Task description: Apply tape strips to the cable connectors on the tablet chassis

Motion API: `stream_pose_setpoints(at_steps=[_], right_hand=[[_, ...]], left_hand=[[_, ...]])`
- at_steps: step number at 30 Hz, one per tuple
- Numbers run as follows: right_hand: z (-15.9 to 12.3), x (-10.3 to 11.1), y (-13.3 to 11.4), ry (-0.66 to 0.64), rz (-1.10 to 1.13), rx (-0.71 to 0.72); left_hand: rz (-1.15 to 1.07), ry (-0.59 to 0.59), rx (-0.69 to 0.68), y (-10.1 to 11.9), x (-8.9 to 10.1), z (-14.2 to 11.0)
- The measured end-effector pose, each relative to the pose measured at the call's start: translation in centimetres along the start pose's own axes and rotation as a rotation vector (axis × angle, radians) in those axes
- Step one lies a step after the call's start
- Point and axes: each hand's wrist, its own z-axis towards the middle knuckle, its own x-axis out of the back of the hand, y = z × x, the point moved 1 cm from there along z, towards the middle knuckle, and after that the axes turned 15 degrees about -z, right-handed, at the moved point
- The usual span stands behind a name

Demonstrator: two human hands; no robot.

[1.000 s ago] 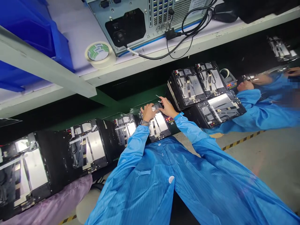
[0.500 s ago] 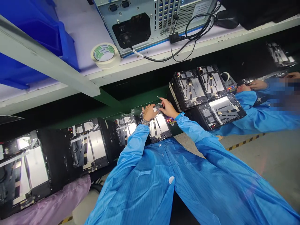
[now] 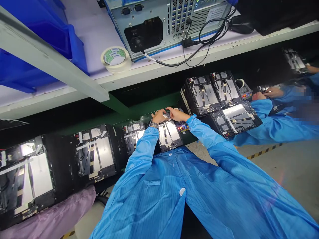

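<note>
My left hand (image 3: 159, 116) and my right hand (image 3: 177, 114) come together over the top edge of an opened tablet-like device (image 3: 169, 135), whose metal back and ribbon cables show. Both hands' fingers close around a small dark part (image 3: 166, 114), which they mostly hide. Several similar opened devices lie in a row on a black mat to my left, such as one (image 3: 94, 152), and more lie to my right, such as another (image 3: 236, 119).
A co-worker in a blue coat (image 3: 279, 124) works at the right. Above stand a computer case (image 3: 149, 28) with cables on a white shelf (image 3: 199, 54), a tape roll (image 3: 114, 59) and blue bins (image 3: 37, 39). A lilac cloth (image 3: 54, 212) hangs at lower left.
My hands have drawn closer together over the dark part. The thin pale strip above my right hand no longer shows. The whole view has shifted slightly.
</note>
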Motion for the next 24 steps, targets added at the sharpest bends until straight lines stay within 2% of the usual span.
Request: stream_pose_setpoints(at_steps=[9,14,24], right_hand=[[0.4,0.3,0.1,-0.035,-0.148,0.042],[0.5,0.6,-0.3,-0.06,-0.221,0.009],[0.6,0.4,-1.8,-0.033,-0.398,-0.049]], left_hand=[[-0.023,-0.017,0.003,0.0,0.2,-0.1],[-0.037,-0.02,0.006,0.0,0.2,0.0],[-0.073,0.015,-0.026,-0.7,-0.3,0.4]])
